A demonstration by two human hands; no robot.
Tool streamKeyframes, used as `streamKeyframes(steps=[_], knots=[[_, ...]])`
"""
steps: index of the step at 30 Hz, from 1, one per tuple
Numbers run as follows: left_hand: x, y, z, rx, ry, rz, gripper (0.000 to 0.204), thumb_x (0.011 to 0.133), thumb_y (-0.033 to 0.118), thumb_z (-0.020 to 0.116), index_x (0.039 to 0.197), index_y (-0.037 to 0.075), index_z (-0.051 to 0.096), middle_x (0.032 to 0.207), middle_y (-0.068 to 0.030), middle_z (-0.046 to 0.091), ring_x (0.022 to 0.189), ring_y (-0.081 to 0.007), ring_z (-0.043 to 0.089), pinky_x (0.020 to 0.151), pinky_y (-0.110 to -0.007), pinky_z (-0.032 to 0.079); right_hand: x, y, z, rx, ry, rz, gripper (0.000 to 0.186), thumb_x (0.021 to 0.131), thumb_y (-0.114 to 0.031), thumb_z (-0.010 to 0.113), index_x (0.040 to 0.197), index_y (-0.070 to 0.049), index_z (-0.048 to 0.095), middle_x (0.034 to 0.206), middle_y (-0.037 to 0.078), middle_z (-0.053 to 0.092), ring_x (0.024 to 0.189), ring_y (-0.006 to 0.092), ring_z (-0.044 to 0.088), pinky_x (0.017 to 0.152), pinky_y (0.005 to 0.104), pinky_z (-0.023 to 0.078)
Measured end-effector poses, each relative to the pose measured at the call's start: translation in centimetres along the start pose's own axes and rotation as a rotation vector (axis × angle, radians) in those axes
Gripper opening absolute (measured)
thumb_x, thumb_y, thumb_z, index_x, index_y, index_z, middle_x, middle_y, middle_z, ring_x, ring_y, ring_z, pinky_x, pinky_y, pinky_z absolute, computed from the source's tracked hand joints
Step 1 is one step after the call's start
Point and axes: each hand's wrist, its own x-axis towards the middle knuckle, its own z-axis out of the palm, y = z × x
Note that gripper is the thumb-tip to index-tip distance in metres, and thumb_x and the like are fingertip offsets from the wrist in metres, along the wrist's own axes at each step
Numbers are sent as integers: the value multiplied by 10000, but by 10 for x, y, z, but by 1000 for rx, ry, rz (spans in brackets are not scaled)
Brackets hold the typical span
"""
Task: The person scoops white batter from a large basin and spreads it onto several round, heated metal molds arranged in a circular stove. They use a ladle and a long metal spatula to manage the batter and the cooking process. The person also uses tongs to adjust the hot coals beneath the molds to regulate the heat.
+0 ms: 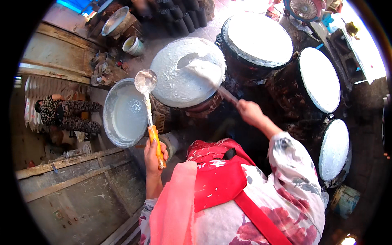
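Observation:
My left hand [155, 153] grips the yellow handle of a ladle [145, 81], held upright beside a wide basin of milky liquid [124, 116] with white paste on its bowl. In my right hand [250, 110] is a long-handled tool [226, 94]; its working end is blurred white over the round, paste-covered top [171, 77] of a dark drum, where a darker patch shows through the white layer.
More dark drums with round white tops [255, 38] [319, 79] [335, 149] curve around the right. A fan [302, 9], a pail [134, 46] and stacked dark cylinders [179, 16] stand behind. Another person [65, 112] is at the left, near wooden framed panels [73, 192].

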Motion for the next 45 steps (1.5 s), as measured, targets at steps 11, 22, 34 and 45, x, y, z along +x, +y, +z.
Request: streamKeyframes(steps=[11, 22, 34, 45], knots=[[-4, -7, 17, -33, 42, -61, 371, 980, 244, 375, 1295, 48, 387, 680, -56, 460, 436, -105, 439, 418, -215, 384, 64, 41, -31, -125, -25, -80, 212, 897, -247, 459, 843, -50, 515, 676, 210, 588, 683, 404, 591, 601, 497, 451], [-18, -10, 44, -88, 96, -70, 356, 986, 229, 374, 1304, 69, 378, 684, -52, 459, 437, -101, 443, 427, -218, 393, 254, -23, -46, -315, -63, -95, 218, 784, -116, 509, 874, -8, 675, 824, 200, 663, 782, 295, 674, 671, 399, 529], [-21, -14, 48, -210, 66, -62, 385, 992, 271, 361, 1330, 87, 368, 688, -32, 433, 448, -86, 432, 428, -205, 383, 110, 20, -46, -248, 25, -41, 114, 840, -101, 444, 840, -6, 507, 709, 204, 629, 707, 359, 641, 596, 465, 494], [0, -2, 86, -231, -131, -49, 404, 990, 281, 369, 1336, 73, 362, 693, -19, 430, 450, -68, 418, 431, -194, 381, 173, -35, -42, -196, -103, -182, 163, 795, -56, 484, 875, 23, 602, 831, 210, 656, 787, 347, 659, 674, 434, 526]])
